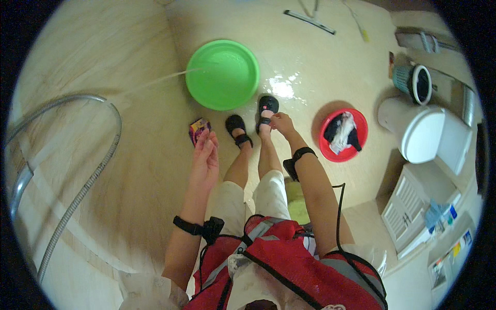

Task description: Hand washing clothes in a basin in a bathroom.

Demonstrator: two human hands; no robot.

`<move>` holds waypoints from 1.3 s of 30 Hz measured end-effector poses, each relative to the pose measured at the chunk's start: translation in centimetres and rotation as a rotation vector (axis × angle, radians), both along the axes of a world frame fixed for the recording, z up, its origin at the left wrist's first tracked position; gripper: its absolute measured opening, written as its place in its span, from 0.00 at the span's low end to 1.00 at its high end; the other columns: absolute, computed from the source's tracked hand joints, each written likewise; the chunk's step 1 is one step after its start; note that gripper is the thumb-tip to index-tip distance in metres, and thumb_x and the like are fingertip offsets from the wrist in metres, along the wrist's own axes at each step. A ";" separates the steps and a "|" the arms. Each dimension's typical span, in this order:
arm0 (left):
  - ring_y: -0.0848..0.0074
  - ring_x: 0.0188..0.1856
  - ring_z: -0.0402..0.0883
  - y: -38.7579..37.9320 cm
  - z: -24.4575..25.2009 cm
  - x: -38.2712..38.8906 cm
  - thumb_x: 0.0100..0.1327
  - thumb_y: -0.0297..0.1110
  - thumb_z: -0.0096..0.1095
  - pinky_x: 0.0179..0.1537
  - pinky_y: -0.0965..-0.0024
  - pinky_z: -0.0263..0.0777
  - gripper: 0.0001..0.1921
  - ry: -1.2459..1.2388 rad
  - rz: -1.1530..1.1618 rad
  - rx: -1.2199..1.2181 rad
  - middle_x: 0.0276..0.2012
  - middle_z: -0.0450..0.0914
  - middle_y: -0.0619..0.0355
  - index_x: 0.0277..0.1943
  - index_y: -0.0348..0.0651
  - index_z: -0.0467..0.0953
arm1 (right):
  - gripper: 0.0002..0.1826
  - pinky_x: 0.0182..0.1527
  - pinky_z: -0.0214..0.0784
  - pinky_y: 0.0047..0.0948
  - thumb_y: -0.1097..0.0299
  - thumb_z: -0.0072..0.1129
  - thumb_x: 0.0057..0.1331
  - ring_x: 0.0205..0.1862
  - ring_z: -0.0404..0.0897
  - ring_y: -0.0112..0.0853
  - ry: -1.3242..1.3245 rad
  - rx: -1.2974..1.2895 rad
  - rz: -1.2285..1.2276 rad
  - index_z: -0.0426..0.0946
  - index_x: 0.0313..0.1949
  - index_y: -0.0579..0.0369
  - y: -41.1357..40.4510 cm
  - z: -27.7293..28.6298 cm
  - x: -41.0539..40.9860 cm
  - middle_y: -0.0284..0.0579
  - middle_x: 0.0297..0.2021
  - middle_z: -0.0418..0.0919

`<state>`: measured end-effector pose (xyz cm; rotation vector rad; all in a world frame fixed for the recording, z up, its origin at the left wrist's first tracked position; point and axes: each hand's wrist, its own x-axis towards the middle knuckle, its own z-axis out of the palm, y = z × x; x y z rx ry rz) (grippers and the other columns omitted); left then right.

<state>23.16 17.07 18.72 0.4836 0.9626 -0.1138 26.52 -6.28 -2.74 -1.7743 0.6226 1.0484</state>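
Note:
Water streams from the left into a large green plastic basin (223,77) on the wet floor ahead of my feet. My left hand (206,155) is raised palm up with its fingers bent close together; whether anything lies between them I cannot tell. Just beyond its fingertips a purple and yellow packet (199,127) lies on the floor. My right hand (282,123) hangs near my right ankle as seen from above, fingers curled, and I cannot tell if they hold anything. To its right, a red basin (363,133) holds black and white cloth items (342,133).
A metal shower hose (91,176) loops at the left. The white toilet (424,133), a waste bin (421,85) and a louvred cabinet (405,209) stand at the right. A floor squeegee (309,22) lies at the top. Behind my right leg is a yellow-green object (296,199).

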 end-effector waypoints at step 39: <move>0.72 0.44 0.72 -17.3 -17.4 -11.1 0.61 0.33 0.46 0.48 0.71 0.66 0.16 -0.159 -0.179 -0.171 0.43 0.73 0.56 0.50 0.36 0.66 | 0.22 0.48 0.64 0.42 0.57 0.50 0.53 0.44 0.72 0.52 -0.076 -0.753 0.793 0.73 0.37 0.66 -42.2 -11.9 -7.1 0.64 0.39 0.73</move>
